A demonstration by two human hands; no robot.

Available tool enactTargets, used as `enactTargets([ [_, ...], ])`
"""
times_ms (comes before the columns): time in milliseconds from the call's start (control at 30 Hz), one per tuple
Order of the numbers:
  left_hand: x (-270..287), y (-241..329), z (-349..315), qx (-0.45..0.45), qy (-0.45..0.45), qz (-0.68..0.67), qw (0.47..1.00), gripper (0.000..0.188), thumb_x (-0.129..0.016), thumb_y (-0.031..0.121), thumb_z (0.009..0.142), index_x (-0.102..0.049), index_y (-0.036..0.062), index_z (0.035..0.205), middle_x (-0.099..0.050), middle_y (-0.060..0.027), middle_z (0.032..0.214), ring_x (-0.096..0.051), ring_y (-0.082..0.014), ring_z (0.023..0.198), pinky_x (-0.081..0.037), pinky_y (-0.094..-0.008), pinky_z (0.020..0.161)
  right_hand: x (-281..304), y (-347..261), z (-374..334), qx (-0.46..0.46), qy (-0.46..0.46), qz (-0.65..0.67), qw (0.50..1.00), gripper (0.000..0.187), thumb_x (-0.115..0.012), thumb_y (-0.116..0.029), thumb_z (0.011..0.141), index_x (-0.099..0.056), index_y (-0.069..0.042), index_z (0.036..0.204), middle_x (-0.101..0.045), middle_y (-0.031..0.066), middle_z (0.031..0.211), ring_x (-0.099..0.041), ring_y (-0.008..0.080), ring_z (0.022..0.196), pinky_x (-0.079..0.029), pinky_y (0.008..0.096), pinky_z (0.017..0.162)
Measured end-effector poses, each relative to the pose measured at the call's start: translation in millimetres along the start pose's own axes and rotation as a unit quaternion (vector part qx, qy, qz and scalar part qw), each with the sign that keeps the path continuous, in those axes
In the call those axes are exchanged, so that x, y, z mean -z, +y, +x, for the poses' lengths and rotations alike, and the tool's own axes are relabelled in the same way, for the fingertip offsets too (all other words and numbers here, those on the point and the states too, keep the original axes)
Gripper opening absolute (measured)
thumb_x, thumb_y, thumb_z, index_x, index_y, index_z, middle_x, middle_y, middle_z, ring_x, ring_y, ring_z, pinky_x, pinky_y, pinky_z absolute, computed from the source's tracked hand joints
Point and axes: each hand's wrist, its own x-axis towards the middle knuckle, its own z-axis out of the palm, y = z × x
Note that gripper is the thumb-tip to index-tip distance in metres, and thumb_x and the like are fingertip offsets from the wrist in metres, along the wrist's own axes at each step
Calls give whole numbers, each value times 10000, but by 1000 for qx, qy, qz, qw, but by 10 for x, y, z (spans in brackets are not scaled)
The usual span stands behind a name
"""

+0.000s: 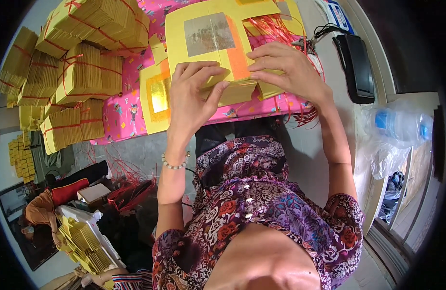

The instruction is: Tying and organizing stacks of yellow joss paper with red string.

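Note:
A yellow paper sheet [174, 29] with a silver foil square [209, 35] and an orange strip [239, 53] lies on top of a stack at the table's near side. My left hand [196, 92] is closed at its near edge, thumb below and curled fingers above, the paper between them. From the right, my right hand [293, 72] grips the same edge by the orange strip, thumb near its forefinger. Left of the stack lies another yellow sheet with a gold foil square [160, 95]. Red plastic ties [273, 29] lie beyond my right hand.
Tied yellow paper bundles [87, 72] are piled at the left on the pink patterned tablecloth [121, 113]. A black case [354, 67] and a clear plastic-wrapped bottle [402, 125] are at the right. At lower left, another person [42, 212] is beside a white tray [104, 237] of yellow paper.

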Motion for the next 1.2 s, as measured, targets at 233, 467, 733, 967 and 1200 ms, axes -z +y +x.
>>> enactTargets([
  [233,-3,5,1,3,1,3,1000,185,-736,138,750,-717,91,927,-681,-49,1009,-564,-239,971,-446,-348,873,26,-39,34,-7,-6,-10,1000,189,-682,-252,824,-724,-87,907,-672,59,1002,-623,238,943,-514,354,785],
  [467,-15,-14,16,-11,15,-5,1000,150,-734,133,742,-722,102,888,-676,-54,988,-556,-262,941,-461,-361,823,42,-42,68,-7,-9,-12,1000,203,-671,-266,833,-727,-84,905,-681,70,984,-627,239,954,-515,356,792],
  [733,-3,15,29,-28,19,4,999,136,-723,138,762,-712,86,888,-668,-65,955,-560,-270,899,-455,-365,805,12,-39,92,-32,-4,9,999,238,-666,-288,836,-676,-51,840,-655,92,838,-625,278,811,-491,387,676],
  [967,-9,-4,28,-26,13,4,1000,146,-723,141,765,-706,77,896,-663,-65,940,-556,-268,886,-452,-365,794,134,-123,128,-7,-50,-2,999,245,-720,-229,787,-654,-37,925,-664,66,951,-638,259,879,-508,354,750],
  [1200,-10,-4,34,-37,12,6,999,156,-733,136,754,-706,76,895,-662,-63,945,-553,-266,881,-456,-363,785,94,-64,117,14,-35,-14,999,268,-736,-234,741,-623,-47,896,-630,71,901,-610,271,878,-481,376,746],
])
